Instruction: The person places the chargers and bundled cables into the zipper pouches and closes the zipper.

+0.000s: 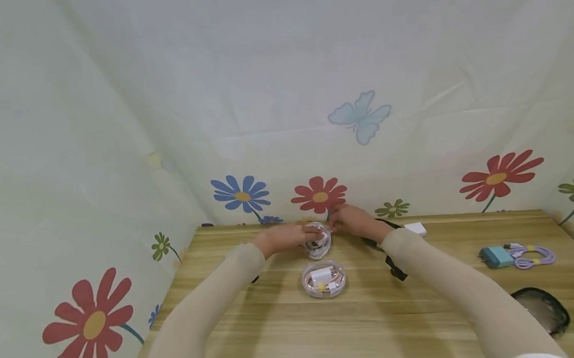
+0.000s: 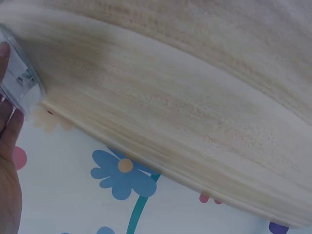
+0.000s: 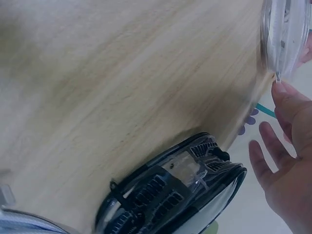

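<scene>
Near the table's back edge, my left hand (image 1: 286, 238) grips a small clear round case (image 1: 321, 250) with white contents, fingers over its upper side. My right hand (image 1: 353, 221) is at the case's right edge. In the right wrist view, its thumb and a finger pinch a small zipper pull (image 3: 278, 78) on the case's rim, while other fingers stand apart. The left wrist view catches only part of the left hand (image 2: 9, 161) and the case (image 2: 22, 73). A second clear round case (image 1: 305, 286), holding a white charger and pinkish cable, lies nearer on the table.
A black-trimmed clear pouch (image 3: 195, 180) lies beside the right hand, partly hidden by the forearm in the head view. Farther right are a white block (image 1: 416, 229), a teal charger (image 1: 497, 257), a lilac cable (image 1: 535, 263) and a dark-rimmed pouch (image 1: 542, 305).
</scene>
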Demonstrator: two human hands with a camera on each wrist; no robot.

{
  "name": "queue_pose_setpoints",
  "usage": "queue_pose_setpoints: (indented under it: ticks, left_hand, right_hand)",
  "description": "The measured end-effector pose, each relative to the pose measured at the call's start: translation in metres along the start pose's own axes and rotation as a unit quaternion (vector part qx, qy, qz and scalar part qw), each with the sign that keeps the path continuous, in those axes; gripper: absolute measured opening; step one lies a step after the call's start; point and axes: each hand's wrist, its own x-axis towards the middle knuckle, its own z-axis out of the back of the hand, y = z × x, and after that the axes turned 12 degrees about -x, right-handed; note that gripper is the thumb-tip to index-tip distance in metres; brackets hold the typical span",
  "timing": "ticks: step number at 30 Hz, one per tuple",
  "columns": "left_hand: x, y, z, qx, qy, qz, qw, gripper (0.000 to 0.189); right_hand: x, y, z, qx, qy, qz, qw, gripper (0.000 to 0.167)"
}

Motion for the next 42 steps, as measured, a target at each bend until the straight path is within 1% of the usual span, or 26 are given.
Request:
queue_pose_setpoints:
  ticks: [2,4,6,9,10,13,15,17,19,23,27,29,33,35,38,40,42]
  left_hand:
    - [0.001,-0.002,-0.002,-0.004,-0.012,0.011,0.9999,0.056]
    - [0.003,-0.005,-0.003,-0.018,-0.027,0.031,0.9990,0.056]
    - [0.006,-0.008,-0.003,-0.037,-0.044,0.055,0.9969,0.056]
    - [0.011,-0.012,-0.003,-0.045,-0.065,0.098,0.9920,0.052]
    - [0.013,-0.013,-0.003,-0.042,-0.068,0.110,0.9907,0.052]
    - [0.015,-0.017,-0.004,-0.024,-0.068,0.141,0.9874,0.053]
    - [0.015,-0.018,-0.003,-0.014,-0.063,0.151,0.9865,0.055]
    - [0.014,-0.018,-0.002,-0.001,-0.053,0.149,0.9874,0.056]
    - [0.012,-0.017,-0.002,0.002,-0.046,0.141,0.9890,0.057]
    - [0.008,-0.012,-0.003,0.012,-0.025,0.112,0.9933,0.061]
    - [0.004,-0.006,-0.003,0.048,-0.006,0.080,0.9956,0.066]
    - [0.004,-0.003,-0.004,0.055,-0.011,0.054,0.9969,0.067]
    - [0.004,-0.001,-0.009,0.035,-0.040,-0.007,0.9986,0.067]
    - [0.003,0.000,-0.011,0.023,-0.052,-0.027,0.9980,0.065]
    - [0.001,-0.001,-0.012,0.017,-0.061,-0.030,0.9975,0.062]
    - [0.000,-0.002,-0.013,0.006,-0.061,-0.019,0.9979,0.061]
    - [0.000,-0.003,-0.013,-0.004,-0.062,-0.008,0.9980,0.059]
  right_hand:
    - [-0.004,0.000,-0.001,0.004,-0.010,0.011,0.9999,0.002]
    - [-0.006,0.001,-0.001,0.013,-0.018,0.017,0.9996,0.003]
    - [-0.010,0.002,0.000,0.026,-0.022,0.016,0.9993,0.004]
    - [-0.014,0.006,0.001,0.053,-0.021,0.006,0.9983,0.004]
    - [-0.016,0.007,0.002,0.065,-0.020,0.003,0.9977,0.004]
    - [-0.019,0.011,0.002,0.074,-0.023,0.000,0.9970,0.004]
    - [-0.019,0.011,0.000,0.069,-0.027,0.000,0.9973,0.004]
    - [-0.019,0.011,0.000,0.055,-0.028,-0.004,0.9981,0.005]
    - [-0.019,0.011,-0.001,0.046,-0.028,-0.012,0.9985,0.005]
    - [-0.015,0.009,-0.002,0.032,-0.026,-0.035,0.9985,0.003]
    - [-0.010,0.004,-0.002,0.035,-0.021,-0.046,0.9981,0.004]
    - [-0.008,0.001,0.000,0.039,-0.019,-0.037,0.9984,0.005]
    - [-0.005,-0.004,0.001,0.044,-0.014,-0.005,0.9989,0.006]
    - [-0.004,-0.007,0.001,0.049,-0.008,0.010,0.9987,0.006]
    - [-0.003,-0.010,-0.001,0.068,0.001,0.018,0.9976,0.006]
    - [-0.004,-0.011,-0.002,0.074,0.006,0.016,0.9971,0.005]
    - [-0.006,-0.012,-0.001,0.079,0.009,0.006,0.9968,0.004]
